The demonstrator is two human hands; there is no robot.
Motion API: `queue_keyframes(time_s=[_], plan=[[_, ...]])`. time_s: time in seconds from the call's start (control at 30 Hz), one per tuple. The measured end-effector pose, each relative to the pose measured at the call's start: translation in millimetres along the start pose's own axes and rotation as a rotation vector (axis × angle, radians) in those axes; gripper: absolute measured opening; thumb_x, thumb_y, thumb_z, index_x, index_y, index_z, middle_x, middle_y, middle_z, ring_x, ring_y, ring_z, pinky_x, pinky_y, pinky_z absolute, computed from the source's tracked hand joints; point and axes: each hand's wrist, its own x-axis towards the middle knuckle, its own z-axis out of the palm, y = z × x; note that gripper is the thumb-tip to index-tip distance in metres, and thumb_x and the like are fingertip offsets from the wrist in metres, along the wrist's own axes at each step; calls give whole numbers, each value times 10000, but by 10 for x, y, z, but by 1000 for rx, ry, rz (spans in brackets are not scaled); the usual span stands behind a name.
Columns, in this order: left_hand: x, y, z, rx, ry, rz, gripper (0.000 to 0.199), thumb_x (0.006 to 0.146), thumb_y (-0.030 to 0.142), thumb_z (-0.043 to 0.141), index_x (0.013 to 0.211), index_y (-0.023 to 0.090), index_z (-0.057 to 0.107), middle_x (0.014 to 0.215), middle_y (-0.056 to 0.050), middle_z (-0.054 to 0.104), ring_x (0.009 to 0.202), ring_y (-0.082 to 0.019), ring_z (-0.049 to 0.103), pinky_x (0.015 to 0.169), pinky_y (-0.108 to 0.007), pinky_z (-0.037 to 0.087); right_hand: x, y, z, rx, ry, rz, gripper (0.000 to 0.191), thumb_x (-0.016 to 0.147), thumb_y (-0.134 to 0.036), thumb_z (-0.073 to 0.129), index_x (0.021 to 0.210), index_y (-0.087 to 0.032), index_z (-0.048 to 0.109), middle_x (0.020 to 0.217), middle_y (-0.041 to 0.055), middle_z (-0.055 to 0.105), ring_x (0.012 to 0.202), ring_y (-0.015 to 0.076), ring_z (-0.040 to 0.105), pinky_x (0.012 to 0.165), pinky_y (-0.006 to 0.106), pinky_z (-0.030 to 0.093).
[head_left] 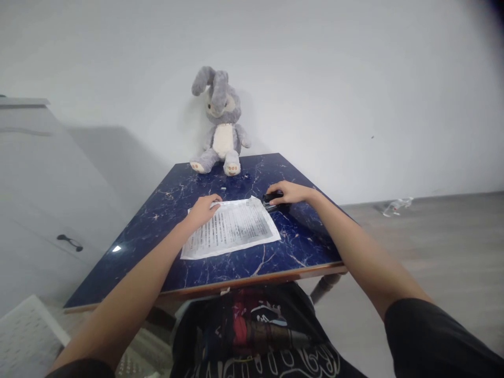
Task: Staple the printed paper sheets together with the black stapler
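Note:
A printed sheet of paper (236, 227) lies on the blue table, its surface creased and its far right corner bent up. My left hand (202, 211) rests at the sheet's far left edge, fingers apart, with the thumb over the paper. Beyond that sheet's far right corner, my right hand (289, 192) is closed around a black stapler (271, 198). The stapler's front end meets the bent corner; whether the paper is between its jaws I cannot tell. Part of the stapler is hidden under my fingers.
A grey plush rabbit (223, 139) sits at the back of the marbled blue table (157, 210), against the wall. A tiny pale scrap (223, 188) lies before it. A white cabinet (35, 199) stands left. Clear crumpled plastic (397, 206) lies on the floor at right.

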Motion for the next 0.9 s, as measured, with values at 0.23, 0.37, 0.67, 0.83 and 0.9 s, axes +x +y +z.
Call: queue_keyframes(time_s=[0.23,0.37,0.67,0.83,0.9], plan=[[-57,438,20,3,-117,220,314,1020,338,470,1247,217,650,1410,-101,614,1323,-270,548,1180,-459,390,8,-34,3,20,6,10,351,865,-482,713,1101,-223,749,1084,47,756,952,248,662,855,359,467],[-75,900,54,-58,-337,346,491,1052,511,425,1501,330,503,1683,-38,334,1530,-278,344,1251,-446,302,9,-34,3,42,-6,6,368,865,-486,707,1102,-209,756,1068,52,759,930,249,661,831,355,465],[64,954,241,22,-569,309,538,1068,526,337,1603,517,282,1749,87,60,1604,-409,56,1223,-750,68,-76,-44,-106,38,-4,57,342,826,-445,730,1053,-194,776,1045,63,766,911,249,662,809,356,460],[116,972,258,16,-571,359,550,1052,501,411,1593,515,314,1742,77,89,1608,-385,81,1232,-739,66,-55,-34,-70,30,-7,47,338,839,-457,723,1061,-206,771,1026,58,762,889,237,651,790,353,454],[132,986,284,10,-562,359,554,1048,495,428,1592,505,326,1739,67,109,1608,-377,87,1236,-734,52,-39,-47,-55,25,-4,40,341,836,-453,725,1063,-202,770,1033,61,760,892,238,649,794,355,452]])
